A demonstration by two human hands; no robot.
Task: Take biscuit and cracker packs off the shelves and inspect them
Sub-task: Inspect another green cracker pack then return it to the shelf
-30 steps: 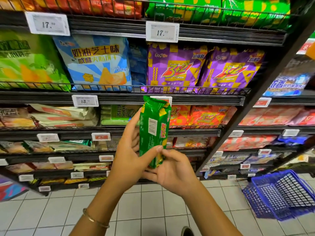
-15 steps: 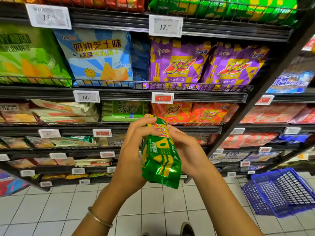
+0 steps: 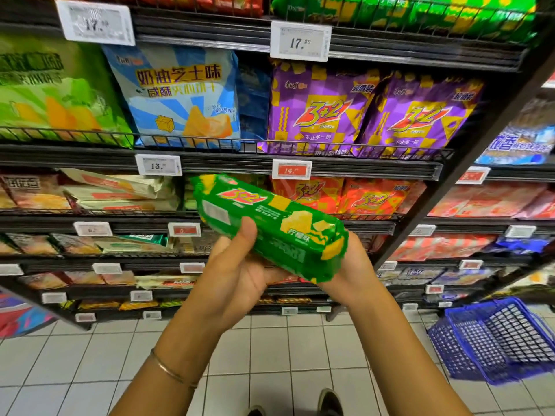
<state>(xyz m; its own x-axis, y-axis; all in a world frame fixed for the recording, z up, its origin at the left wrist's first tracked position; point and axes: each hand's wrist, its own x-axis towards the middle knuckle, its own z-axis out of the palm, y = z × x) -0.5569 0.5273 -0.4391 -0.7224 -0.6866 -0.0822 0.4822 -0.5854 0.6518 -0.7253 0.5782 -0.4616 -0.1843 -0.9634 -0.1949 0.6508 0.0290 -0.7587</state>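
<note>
A green cracker pack with yellow patches and a red "3+2" logo lies nearly flat in front of the shelves, front face up, its right end lower. My left hand holds it from below with the thumb pressed on its near edge. My right hand cups the pack's lower right end from underneath; its fingers are mostly hidden behind the pack. Both hands are at mid-frame, level with the third and fourth shelves.
Black wire-fronted shelves carry many snack packs: purple 3+2 bags, a blue-and-white bag, orange packs. A blue shopping basket stands on the white tiled floor at the lower right. My shoes show at the bottom edge.
The pack has gone from upright with its back label showing, through a tilt, to lying almost flat with its front up. Both hands shifted beneath it.
</note>
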